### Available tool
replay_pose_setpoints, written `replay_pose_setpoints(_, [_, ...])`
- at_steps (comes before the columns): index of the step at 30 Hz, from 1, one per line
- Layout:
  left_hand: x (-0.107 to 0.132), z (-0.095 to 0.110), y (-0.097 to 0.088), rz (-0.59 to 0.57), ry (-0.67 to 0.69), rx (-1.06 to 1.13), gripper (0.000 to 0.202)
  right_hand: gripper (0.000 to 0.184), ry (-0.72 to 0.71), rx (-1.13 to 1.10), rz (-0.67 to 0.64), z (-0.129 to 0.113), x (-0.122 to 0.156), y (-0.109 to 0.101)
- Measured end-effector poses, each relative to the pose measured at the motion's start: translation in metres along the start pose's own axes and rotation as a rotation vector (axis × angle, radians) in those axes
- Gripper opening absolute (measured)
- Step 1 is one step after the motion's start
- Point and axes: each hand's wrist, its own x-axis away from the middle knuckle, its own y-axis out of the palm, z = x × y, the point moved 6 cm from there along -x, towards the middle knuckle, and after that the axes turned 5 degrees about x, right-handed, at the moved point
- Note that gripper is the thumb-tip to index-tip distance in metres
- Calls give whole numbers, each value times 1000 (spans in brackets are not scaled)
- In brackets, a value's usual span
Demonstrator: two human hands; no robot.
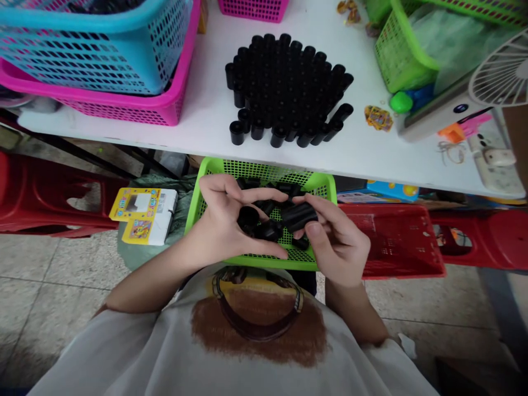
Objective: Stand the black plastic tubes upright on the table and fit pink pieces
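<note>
My right hand (336, 236) pinches a short black plastic tube (299, 217) between thumb and fingers, above a lime-green basket (264, 263). The tube lies on its side, tilted slightly. Opposite it, my left hand (223, 220) has its thumb and forefinger stretched wide apart in a C shape. A black hollow piece (248, 219) shows inside that gap, close to the palm; whether the lower fingers touch it I cannot tell. Loose black pieces (301, 242) lie in the basket under both hands, partly hidden by them.
On the white table (206, 121) stands a tight cluster of black tubes (284, 82). A blue basket (103, 55) sits in a pink basket (124, 107) at left. A green basket (406, 55) and a fan (454, 104) are at right. A red tray (396, 242) flanks my lap.
</note>
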Motion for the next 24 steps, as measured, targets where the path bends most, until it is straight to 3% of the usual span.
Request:
replay_pose_setpoints(6, [0, 0, -9, -36, 86, -148, 84, 30, -33, 10, -208, 3, -4, 10])
replay_pose_setpoints(8, [3, 0, -14, 56, 236, -211, 81, 25, -8, -78, -249, 6, -1, 22])
replay_pose_setpoints(11, [15, 1, -21, 334, 598, -281, 57, 33, 52, -209, -268, 15, 11, 49])
replay_pose_setpoints(12, [19, -1, -19, 375, 688, -286, 50, 37, 53, -228, -285, 16, 15, 58])
replay_pose_setpoints(15, [19, -6, -9, 266, 822, -320, 40, 48, -13, -174, -347, 13, 17, 70])
replay_pose_setpoints(17, [14, -5, -11, 200, 808, -293, 32, 46, -76, 3, -338, 15, 6, 56])
replay_pose_setpoints(18, [10, -6, -16, 188, 756, -258, 26, 41, -93, 133, -274, 21, -5, 41])
replay_pose_setpoints(19, [5, -7, -22, 177, 678, -224, 22, 35, -98, 285, -183, 30, -18, 21])
replay_pose_setpoints(21, [-2, -13, -33, 122, 479, -220, 24, 34, -46, 570, 175, 56, -49, -32])
replay_pose_setpoints(22, [-3, -15, -38, 91, 422, -246, 26, 36, -12, 677, 288, 73, -63, -56])
replay_pose_setpoints(24, [-1, -16, -45, 46, 385, -300, 27, 40, 29, 819, 312, 109, -92, -86])
